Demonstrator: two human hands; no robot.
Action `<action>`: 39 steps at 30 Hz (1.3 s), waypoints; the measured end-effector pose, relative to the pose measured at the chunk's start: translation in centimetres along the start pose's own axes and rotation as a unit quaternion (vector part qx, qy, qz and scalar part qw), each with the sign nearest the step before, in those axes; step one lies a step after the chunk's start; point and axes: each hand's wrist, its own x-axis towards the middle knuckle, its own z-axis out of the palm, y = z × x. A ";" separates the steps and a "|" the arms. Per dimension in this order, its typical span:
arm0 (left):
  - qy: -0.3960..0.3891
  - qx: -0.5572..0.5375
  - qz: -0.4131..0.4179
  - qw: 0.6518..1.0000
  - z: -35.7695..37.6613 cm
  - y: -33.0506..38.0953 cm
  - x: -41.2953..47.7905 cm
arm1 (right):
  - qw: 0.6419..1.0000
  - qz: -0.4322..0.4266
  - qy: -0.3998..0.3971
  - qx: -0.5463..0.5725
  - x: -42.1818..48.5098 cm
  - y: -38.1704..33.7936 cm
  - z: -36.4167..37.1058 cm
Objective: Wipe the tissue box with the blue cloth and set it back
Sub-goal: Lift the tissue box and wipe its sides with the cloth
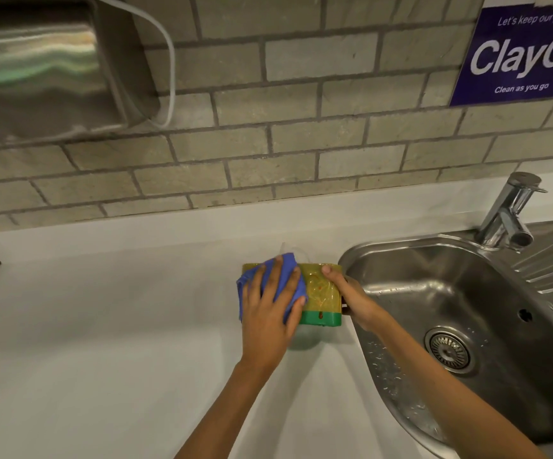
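The tissue box [321,293], yellow-gold on top with a green front band, sits on the white counter just left of the sink. A white tissue pokes up behind it. My left hand [270,309] lies flat on the blue cloth [288,270], pressing it onto the left part of the box top. The cloth drapes over the box's left end. My right hand [351,298] grips the box's right end, thumb on the top edge.
A wet steel sink [434,293] with a drain lies directly right of the box, with a chrome tap [508,213] behind it. White counter [119,326] stretches left. A steel dispenser [46,67] hangs on the brick wall; a purple sign [523,58] is upper right.
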 end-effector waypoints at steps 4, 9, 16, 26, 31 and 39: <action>0.042 -0.028 0.049 0.998 -0.1 -2.9 -1.2 | 1.000 -0.001 -0.010 -0.019 0.1 -0.5 -0.1; 0.029 -0.079 -0.048 0.995 -0.2 -0.2 0.8 | 1.000 0.001 0.006 -0.012 0.1 -0.8 0.2; 0.037 -0.062 0.070 0.995 0.5 -2.2 -1.8 | 1.000 0.016 0.004 -0.018 0.0 -0.9 -0.1; 0.020 -0.052 0.056 0.997 0.7 0.0 -1.3 | 1.000 0.014 0.007 -0.017 -0.5 -1.1 -0.2; 0.061 -0.099 -0.098 0.988 0.4 -1.5 0.2 | 1.000 0.014 0.005 -0.028 -0.8 -1.5 0.0; 0.014 -0.117 -0.082 0.990 0.9 0.1 1.0 | 0.999 0.032 -0.008 0.005 -1.5 -1.0 -0.5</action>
